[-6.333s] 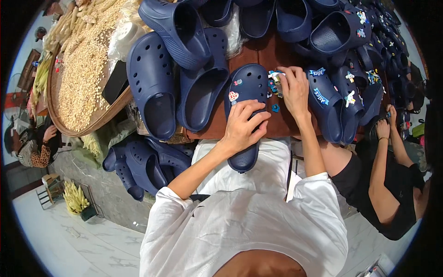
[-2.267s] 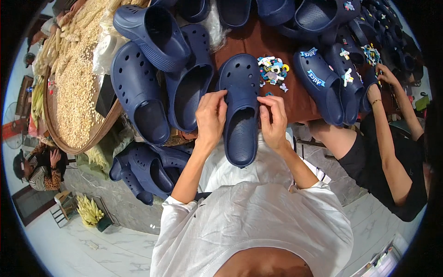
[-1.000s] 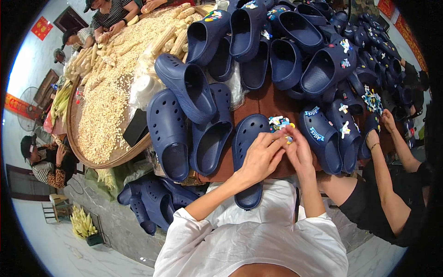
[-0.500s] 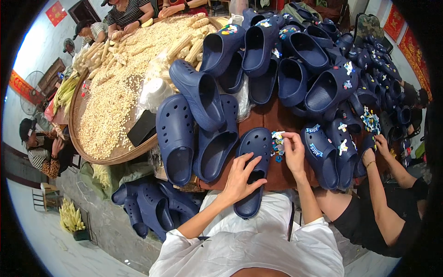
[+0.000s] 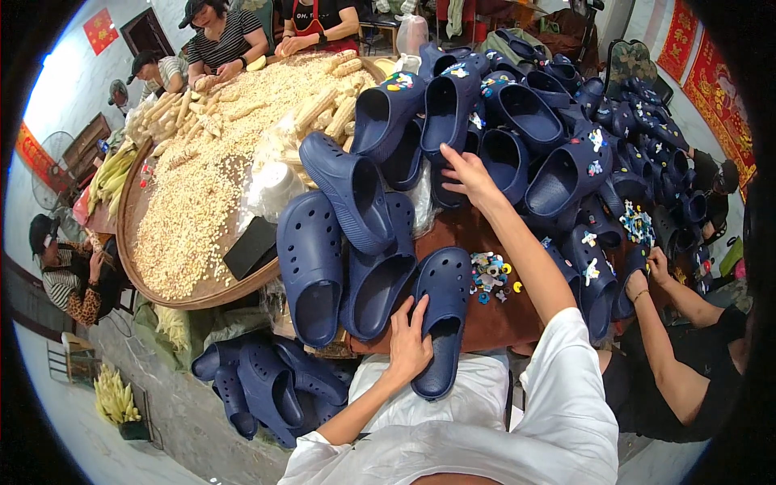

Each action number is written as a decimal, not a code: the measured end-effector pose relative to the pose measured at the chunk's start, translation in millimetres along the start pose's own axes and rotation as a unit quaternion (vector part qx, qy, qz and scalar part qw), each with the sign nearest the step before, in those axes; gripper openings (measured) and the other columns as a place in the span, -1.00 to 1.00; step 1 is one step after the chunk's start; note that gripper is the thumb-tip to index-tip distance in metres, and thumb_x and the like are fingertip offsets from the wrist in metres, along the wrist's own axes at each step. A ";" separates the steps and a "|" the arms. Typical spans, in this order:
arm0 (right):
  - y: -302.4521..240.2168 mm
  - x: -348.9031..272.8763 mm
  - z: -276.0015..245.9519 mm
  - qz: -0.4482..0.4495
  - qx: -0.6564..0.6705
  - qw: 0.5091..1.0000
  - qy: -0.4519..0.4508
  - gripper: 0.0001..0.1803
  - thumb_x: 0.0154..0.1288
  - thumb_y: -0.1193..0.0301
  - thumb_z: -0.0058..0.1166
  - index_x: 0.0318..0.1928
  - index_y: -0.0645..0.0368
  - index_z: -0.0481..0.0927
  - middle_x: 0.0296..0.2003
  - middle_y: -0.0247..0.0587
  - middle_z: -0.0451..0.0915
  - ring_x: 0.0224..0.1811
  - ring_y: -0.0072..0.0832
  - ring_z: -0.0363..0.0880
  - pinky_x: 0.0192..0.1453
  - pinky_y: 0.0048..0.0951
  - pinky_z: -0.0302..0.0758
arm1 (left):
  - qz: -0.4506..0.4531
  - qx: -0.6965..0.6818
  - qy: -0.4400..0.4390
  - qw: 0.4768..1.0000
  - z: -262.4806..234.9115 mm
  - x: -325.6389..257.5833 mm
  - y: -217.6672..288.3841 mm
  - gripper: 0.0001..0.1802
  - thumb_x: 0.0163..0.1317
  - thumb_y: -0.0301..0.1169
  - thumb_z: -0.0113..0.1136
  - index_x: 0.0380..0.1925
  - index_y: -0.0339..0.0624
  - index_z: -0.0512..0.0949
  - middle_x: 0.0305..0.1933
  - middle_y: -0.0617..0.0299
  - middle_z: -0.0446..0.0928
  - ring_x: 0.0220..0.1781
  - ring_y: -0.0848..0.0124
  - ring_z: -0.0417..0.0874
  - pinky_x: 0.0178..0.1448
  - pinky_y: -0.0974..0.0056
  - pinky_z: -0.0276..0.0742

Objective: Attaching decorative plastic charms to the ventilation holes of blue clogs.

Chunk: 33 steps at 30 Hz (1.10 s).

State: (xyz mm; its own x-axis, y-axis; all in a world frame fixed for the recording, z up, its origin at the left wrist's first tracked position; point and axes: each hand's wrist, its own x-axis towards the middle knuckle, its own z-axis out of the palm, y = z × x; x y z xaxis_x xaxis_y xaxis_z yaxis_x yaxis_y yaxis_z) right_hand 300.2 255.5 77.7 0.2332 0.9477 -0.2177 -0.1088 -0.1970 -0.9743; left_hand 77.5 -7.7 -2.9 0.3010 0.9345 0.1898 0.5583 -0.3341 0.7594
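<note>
A navy clog (image 5: 443,315) lies toe-away on the brown table edge in front of me. My left hand (image 5: 408,346) rests flat on its heel end, fingers spread. My right hand (image 5: 467,174) reaches far forward into the pile of navy clogs (image 5: 517,137), fingers touching one clog near the middle of the heap; whether it grips it I cannot tell. A small heap of colourful shoe charms (image 5: 489,275) lies on the table just right of the near clog.
A big round basket of corn kernels and cobs (image 5: 202,202) fills the left. More navy clogs (image 5: 267,388) lie on the floor below it. A person in black (image 5: 679,364) works at my right; other people sit behind the basket.
My right hand left the charms beside the near clog and stretched forward into the clog pile. My left hand stayed on the near clog. The view tilted up.
</note>
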 end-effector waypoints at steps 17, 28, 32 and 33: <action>10.3 -67.8 -14.8 -0.143 0.085 0.985 -0.040 -0.62 0.43 0.32 -0.02 0.12 0.33 0.46 0.01 -0.18 0.54 0.03 -0.39 0.58 0.11 -0.17 0.67 | -0.008 -0.044 0.049 0.998 1.2 -34.7 -9.9 -0.21 0.11 -0.68 0.05 0.43 -0.38 0.17 0.30 -0.27 0.31 0.25 -0.18 0.37 0.39 -0.06 0.29; 82.1 -233.1 -106.2 -0.083 0.128 0.988 0.037 -0.37 0.28 0.37 0.01 0.35 0.33 0.34 0.17 -0.17 0.48 0.21 -0.36 0.45 0.38 -0.29 0.32 | 0.031 -0.073 0.078 0.994 -63.1 -48.8 14.0 -0.17 -0.02 -0.78 -0.05 0.41 -0.37 0.25 0.29 -0.21 0.35 0.31 -0.13 0.37 0.43 0.03 0.29; 105.6 -251.8 -119.1 -0.101 0.109 0.988 0.036 -0.25 0.20 0.38 0.03 0.42 0.32 0.25 0.22 -0.13 0.44 0.25 -0.33 0.43 0.41 -0.28 0.29 | 0.019 -0.062 0.125 0.990 -91.6 -54.6 18.6 -0.23 0.03 -0.78 -0.08 0.38 -0.42 0.27 0.28 -0.20 0.36 0.33 -0.04 0.41 0.45 0.11 0.27; 110.3 -254.4 -120.8 -0.106 0.097 0.989 0.012 -0.23 0.19 0.39 0.04 0.43 0.32 0.23 0.22 -0.12 0.44 0.25 -0.33 0.43 0.42 -0.29 0.29 | 0.017 -0.060 0.149 0.987 -101.1 -53.0 22.5 -0.24 0.03 -0.79 -0.10 0.37 -0.44 0.27 0.29 -0.21 0.35 0.34 -0.03 0.41 0.45 0.13 0.25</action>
State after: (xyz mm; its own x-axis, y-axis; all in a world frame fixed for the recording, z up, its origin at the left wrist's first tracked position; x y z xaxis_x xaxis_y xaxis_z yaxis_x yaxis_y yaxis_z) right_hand 345.6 -37.6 18.7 0.2939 0.9558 -0.0129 -0.2385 0.0603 -0.9693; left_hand -4.0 -52.4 67.0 0.0661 0.9237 0.3773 0.4514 -0.3649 0.8143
